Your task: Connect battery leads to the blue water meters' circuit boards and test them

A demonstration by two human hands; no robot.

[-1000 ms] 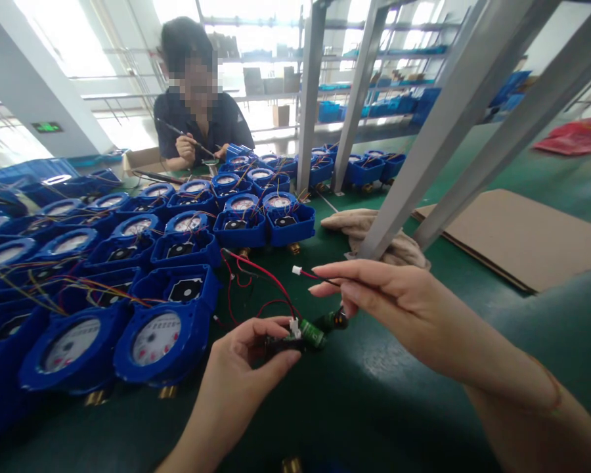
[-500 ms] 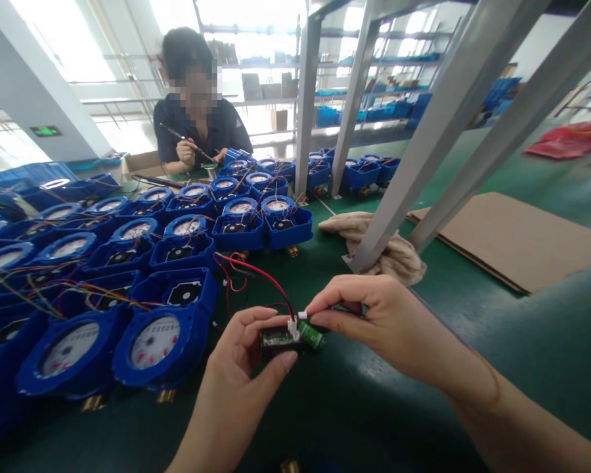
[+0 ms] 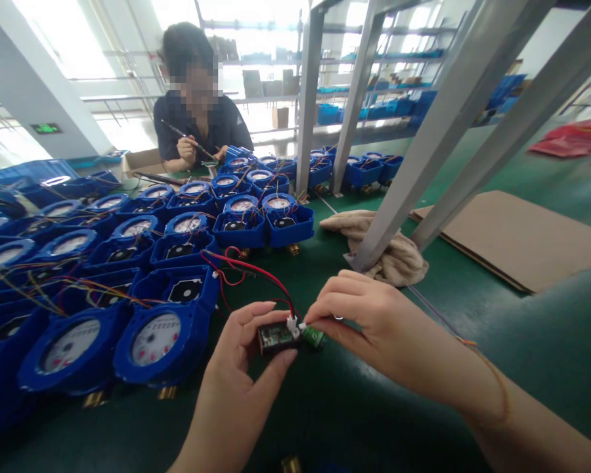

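Between the fingers and thumb of my left hand (image 3: 249, 368) is a small black-cased circuit board module (image 3: 277, 338), held above the green table. Red and black wires (image 3: 276, 279) run into a white plug on its top. A green cylindrical part (image 3: 314, 337) sticks out at its right end. My right hand (image 3: 364, 322) pinches a small white connector (image 3: 302, 326) right beside that plug and over the green part. Whether the connector is seated cannot be made out. Blue water meters (image 3: 162, 341) with round dials stand close on the left.
Rows of blue meters with loose wires fill the left and back. Grey metal posts (image 3: 398, 151), a beige cloth (image 3: 398, 256) and a cardboard sheet (image 3: 526, 240) are on the right. Across the table a person (image 3: 201, 125) holds a pen-like tool (image 3: 184, 136).
My right hand has brought the white connector left and slightly down, close against the module. My left hand keeps its hold, with the module tilted slightly differently.
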